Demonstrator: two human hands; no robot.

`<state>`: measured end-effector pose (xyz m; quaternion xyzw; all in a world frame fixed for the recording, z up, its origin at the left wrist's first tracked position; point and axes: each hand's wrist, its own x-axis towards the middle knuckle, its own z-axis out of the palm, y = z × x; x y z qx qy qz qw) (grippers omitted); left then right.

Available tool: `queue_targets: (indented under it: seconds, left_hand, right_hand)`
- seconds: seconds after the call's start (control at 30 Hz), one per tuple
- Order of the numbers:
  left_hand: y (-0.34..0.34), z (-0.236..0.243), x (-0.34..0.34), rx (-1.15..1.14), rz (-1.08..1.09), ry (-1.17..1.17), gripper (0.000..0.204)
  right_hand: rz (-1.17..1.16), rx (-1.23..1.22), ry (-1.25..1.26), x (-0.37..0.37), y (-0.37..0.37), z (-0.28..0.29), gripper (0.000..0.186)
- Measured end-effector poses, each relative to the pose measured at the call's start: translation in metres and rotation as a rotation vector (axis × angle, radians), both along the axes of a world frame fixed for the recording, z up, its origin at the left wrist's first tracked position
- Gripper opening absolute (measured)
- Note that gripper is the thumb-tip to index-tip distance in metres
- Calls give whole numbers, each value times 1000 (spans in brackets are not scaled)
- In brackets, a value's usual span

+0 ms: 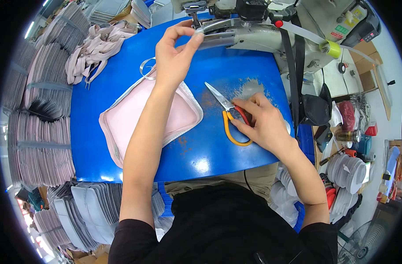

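My left hand (179, 53) is raised at the sewing machine (258, 39) by its needle and presser foot, thumb and forefinger closed on something small and pale that I cannot make out. My right hand (267, 119) holds scissors (227, 114) with orange and red handles, blades pointing up-left, low over the blue table (201, 165). A pink rounded panel (128, 110) with a pale zipper-like edging lies on the table under my left forearm, which hides part of it. A narrow pale strip (146, 66) loops at its upper edge.
A pile of pink straps (95, 53) sits at the back left. Tall bundled stacks of panels (40, 145) line the left side and lower left (90, 211). Black hanging straps (298, 61), a black pouch (315, 110), white rolls (346, 174) and a fan (359, 244) are at the right.
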<state>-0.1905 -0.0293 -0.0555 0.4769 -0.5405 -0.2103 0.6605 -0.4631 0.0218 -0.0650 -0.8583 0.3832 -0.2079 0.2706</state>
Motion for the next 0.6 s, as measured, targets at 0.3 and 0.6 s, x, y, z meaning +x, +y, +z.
queue_targets:
  seconds: [0.3,0.6]
  left_hand:
    - [0,-19,5,-121,-65,124,13]
    - [-5,-25,14,-70,-224,404,13]
  right_hand:
    - [-233,-706,-264,-14,-100,53,39]
    - [-307,-716,108,-12,-146,84,43]
